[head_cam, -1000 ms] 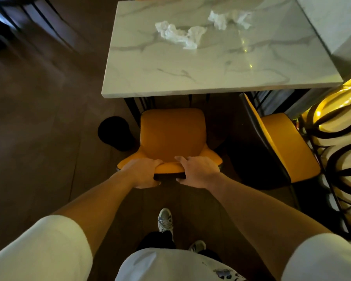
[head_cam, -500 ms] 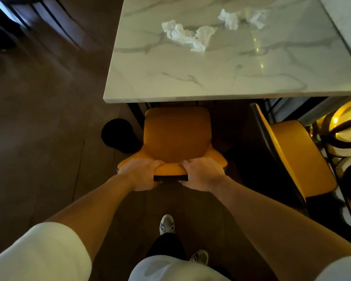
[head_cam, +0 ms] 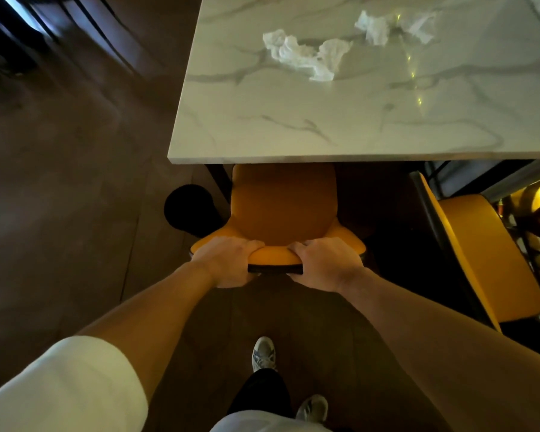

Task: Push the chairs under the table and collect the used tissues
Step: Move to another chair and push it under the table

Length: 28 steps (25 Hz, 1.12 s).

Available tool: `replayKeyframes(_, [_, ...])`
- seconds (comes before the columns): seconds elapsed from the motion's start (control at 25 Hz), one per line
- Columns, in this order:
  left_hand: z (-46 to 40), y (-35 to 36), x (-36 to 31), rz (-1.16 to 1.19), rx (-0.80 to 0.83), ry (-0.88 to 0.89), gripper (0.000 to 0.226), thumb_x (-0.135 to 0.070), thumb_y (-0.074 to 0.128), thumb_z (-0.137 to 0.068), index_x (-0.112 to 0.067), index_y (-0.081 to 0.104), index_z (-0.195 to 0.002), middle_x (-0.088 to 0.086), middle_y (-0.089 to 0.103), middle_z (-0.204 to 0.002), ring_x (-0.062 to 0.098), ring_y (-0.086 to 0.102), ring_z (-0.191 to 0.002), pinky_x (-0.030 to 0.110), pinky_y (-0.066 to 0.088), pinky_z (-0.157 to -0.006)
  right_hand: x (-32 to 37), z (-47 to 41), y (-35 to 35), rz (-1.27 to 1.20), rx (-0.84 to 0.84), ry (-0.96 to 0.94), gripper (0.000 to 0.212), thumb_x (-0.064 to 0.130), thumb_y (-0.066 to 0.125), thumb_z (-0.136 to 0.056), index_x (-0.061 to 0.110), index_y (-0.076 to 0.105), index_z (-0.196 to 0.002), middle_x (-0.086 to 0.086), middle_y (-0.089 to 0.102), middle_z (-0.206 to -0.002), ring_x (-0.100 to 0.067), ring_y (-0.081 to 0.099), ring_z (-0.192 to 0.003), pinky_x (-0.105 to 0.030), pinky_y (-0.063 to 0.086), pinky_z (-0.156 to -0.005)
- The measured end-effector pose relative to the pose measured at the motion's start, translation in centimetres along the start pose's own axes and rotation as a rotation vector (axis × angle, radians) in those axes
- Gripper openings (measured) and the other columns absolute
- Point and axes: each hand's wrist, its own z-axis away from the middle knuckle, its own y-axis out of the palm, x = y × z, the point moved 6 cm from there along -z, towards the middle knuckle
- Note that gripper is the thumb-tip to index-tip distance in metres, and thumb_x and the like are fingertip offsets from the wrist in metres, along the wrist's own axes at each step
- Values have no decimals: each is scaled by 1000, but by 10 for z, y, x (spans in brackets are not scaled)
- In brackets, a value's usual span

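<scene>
Head view: we grip the chair (head_cam: 282,210) back with left hand (head_cam: 228,261) and right hand (head_cam: 323,265), sliding it under the table (head_cam: 340,129); tissues (head_cam: 303,54) come next.

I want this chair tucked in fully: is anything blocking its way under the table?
Nothing visible does. The orange chair, gripped by the left hand and right hand, is already part-way under the marble table; beneath the tabletop is hidden.
</scene>
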Motion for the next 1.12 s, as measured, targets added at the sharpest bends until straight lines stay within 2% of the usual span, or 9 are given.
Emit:
replayKeyframes(0.24, [-18, -6, 14, -9, 4, 7, 56, -63, 58, -87, -49, 43, -139, -19, 62, -120, 10, 60, -107, 39, 50, -91, -8, -18, -7, 4, 15, 5, 50, 62, 55, -96, 27, 58, -132, 7, 70, -105, -12, 67, -87, -30, 56, -73])
replayKeyframes(0.92, [-53, -45, 38, -47, -32, 72, 52, -59, 59, -91, -42, 48, -139, -16, 64, -120, 9, 60, -105, 39, 51, -95, -25, -68, -19, 16, 17, 62, 54, 63, 54, -97, 28, 54, -138, 8, 69, -107, -12, 65, -87, -30, 54, -75])
replayKeyframes(1.12, [-62, -57, 42, -56, -41, 79, 54, -57, 60, -93, -38, 47, -143, -13, 63, -126, 11, 60, -111, 39, 49, -99, -29, -80, -23, 19, 21, 65, 54, 63, 53, -97, 28, 54, -137, 8, 68, -105, -11, 65, -86, -32, 57, -77])
